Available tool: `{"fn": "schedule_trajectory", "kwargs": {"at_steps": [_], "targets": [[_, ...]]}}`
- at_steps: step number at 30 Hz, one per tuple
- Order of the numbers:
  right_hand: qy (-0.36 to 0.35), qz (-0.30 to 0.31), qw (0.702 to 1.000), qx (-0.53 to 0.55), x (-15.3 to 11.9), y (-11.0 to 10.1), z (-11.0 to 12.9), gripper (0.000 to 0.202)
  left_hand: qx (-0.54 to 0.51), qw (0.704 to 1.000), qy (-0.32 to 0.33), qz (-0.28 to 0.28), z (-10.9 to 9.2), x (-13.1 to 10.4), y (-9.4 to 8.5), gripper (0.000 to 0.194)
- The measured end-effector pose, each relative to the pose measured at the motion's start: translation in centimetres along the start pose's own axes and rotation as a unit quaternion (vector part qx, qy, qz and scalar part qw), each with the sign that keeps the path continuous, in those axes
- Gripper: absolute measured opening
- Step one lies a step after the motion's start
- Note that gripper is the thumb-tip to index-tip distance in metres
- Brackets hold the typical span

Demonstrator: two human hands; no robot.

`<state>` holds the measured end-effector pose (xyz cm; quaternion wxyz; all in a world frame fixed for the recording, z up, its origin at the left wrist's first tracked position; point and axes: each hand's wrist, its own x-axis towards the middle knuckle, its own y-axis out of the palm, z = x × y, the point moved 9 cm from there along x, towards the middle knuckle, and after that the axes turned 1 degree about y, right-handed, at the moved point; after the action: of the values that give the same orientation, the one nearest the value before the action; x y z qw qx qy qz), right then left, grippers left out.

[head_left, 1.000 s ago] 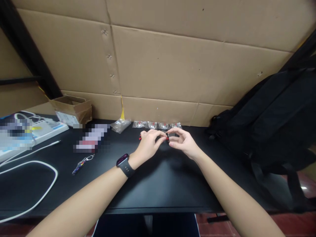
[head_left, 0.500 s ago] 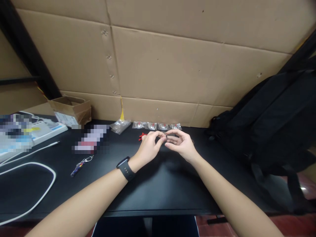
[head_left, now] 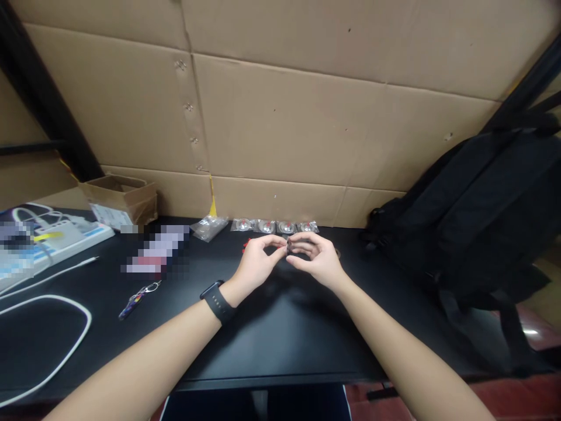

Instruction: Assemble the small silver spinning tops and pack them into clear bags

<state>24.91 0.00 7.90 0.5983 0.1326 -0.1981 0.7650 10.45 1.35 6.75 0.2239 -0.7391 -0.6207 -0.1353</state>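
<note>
Between my two hands, above the black desk, is a small thin piece (head_left: 288, 247), silvery with dark parts; its exact kind is too small to make out. My left hand (head_left: 258, 260), with a dark watch (head_left: 218, 301) on its wrist, pinches the piece between thumb and forefinger. My right hand (head_left: 319, 257) grips its other side with thumb and fingertips, the fingers curved. Red material (head_left: 246, 244) shows partly behind my left hand. Just beyond my hands lie several small clear packets (head_left: 287, 227) in a row, holding round things with red marks.
An empty-looking clear bag (head_left: 209, 227) lies left of the packets. Farther left are a cardboard box (head_left: 125, 202), a blurred-out phone-like item (head_left: 160, 248), a keychain (head_left: 138, 299), a white cable (head_left: 85, 327) and a power strip (head_left: 74, 242). A black backpack (head_left: 464, 234) stands at right.
The small piece has turned from nearly edge-on to show more of its dark side. Both hands still hold it. The whole view has shifted slightly.
</note>
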Motion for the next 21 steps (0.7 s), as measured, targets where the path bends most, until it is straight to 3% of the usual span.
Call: {"fn": "schedule_trajectory", "kwargs": {"at_steps": [6, 13, 17, 21], "targets": [[0.009, -0.023, 1.000, 0.000, 0.0, -0.1, 0.0, 0.041, -0.017, 1.000, -0.003, -0.012, -0.1, 0.0, -0.1, 0.012], [0.037, -0.042, 0.998, -0.001, -0.4, 0.1, 0.1, 0.041, 0.039, 0.999, 0.012, -0.021, -0.5, -0.1, -0.4, 0.013], [0.090, -0.057, 0.994, 0.016, -0.5, 0.1, 0.0, 0.044, 0.094, 0.994, 0.036, -0.038, -1.3, -0.4, -0.8, 0.012], [0.172, -0.057, 0.977, 0.112, -0.9, 0.9, -1.0, 0.036, 0.108, 0.991, 0.069, -0.029, -2.2, -0.4, -1.0, 0.011]]}}
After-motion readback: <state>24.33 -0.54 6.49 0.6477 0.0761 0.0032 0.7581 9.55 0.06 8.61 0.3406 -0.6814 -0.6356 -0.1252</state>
